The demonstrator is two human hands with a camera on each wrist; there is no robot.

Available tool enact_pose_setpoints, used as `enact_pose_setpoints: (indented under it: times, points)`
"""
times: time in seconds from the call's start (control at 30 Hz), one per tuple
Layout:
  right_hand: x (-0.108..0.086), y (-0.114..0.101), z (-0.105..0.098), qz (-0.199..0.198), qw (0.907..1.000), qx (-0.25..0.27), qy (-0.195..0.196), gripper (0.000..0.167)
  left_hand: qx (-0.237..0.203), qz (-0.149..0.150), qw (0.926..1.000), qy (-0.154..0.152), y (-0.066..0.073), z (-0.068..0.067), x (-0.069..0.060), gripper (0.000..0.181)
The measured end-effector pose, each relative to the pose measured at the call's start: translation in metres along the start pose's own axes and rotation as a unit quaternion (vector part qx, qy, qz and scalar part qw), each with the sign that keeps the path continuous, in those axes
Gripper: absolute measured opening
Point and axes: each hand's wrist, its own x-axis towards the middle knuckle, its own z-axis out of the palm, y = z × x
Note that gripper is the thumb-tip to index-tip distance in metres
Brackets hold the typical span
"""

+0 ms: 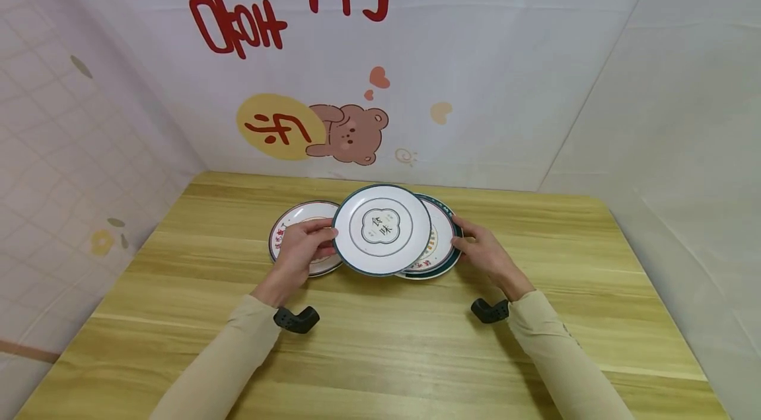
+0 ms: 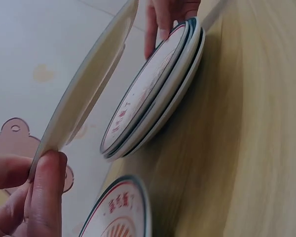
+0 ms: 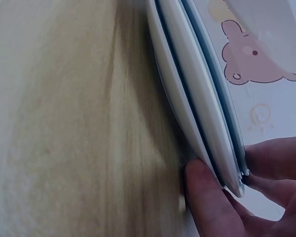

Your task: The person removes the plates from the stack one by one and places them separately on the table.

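My left hand point(image 1: 302, 247) pinches the left edge of a white plate point(image 1: 380, 255) with a dark green rim and a flower-shaped emblem in its middle. The left wrist view shows this plate point(image 2: 86, 74) held apart from the plates below. My right hand point(image 1: 484, 253) grips the right edge of a stack of plates point(image 1: 442, 261), partly hidden under the raised plate. The right wrist view has the thumb point(image 3: 207, 197) on one side of the stacked rims point(image 3: 202, 89) and fingers on the other. Another patterned plate point(image 1: 297, 215) lies at the left, behind my left hand.
All the plates are near the back of a wood-grain table point(image 1: 392, 347). Behind it hangs a white cloth point(image 1: 505, 76) printed with red characters and a bear point(image 1: 353, 136). Black curved wrist mounts point(image 1: 297, 320) stick out from both sleeves above the table.
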Motion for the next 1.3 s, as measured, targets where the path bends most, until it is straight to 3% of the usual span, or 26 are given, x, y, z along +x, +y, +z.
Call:
enact_pose_setpoints:
  times: [0.37, 0.7, 0.97, 1.1, 1.23, 1.3]
  points:
    - [0.0, 0.0, -0.001, 0.007, 0.9999, 0.008, -0.002, 0.058, 0.016, -0.002, 0.9996, 0.024, 0.012, -0.033, -0.002, 0.037]
    - [0.001, 0.002, 0.0, 0.01, 0.9999, 0.012, -0.003, 0.058, 0.002, -0.012, 0.9988, 0.047, 0.02, -0.066, -0.006, 0.047]
    - [0.001, -0.001, 0.001, 0.014, 0.9998, 0.016, -0.004, 0.058, 0.027, -0.014, 0.9968, 0.074, 0.026, -0.086, -0.006, 0.051]
    - [0.0, -0.002, 0.001, 0.013, 0.9998, 0.017, -0.006, 0.058, 0.018, -0.013, 0.9967, 0.078, 0.027, -0.096, -0.006, 0.051]
    - [0.0, -0.002, 0.001, 0.015, 0.9997, 0.018, -0.006, 0.058, 0.008, -0.009, 0.9966, 0.082, 0.027, -0.108, -0.006, 0.041]
    - [0.001, -0.003, 0.001, 0.017, 0.9997, 0.017, -0.006, 0.058, 0.005, -0.008, 0.9965, 0.083, 0.027, -0.114, -0.007, 0.027]
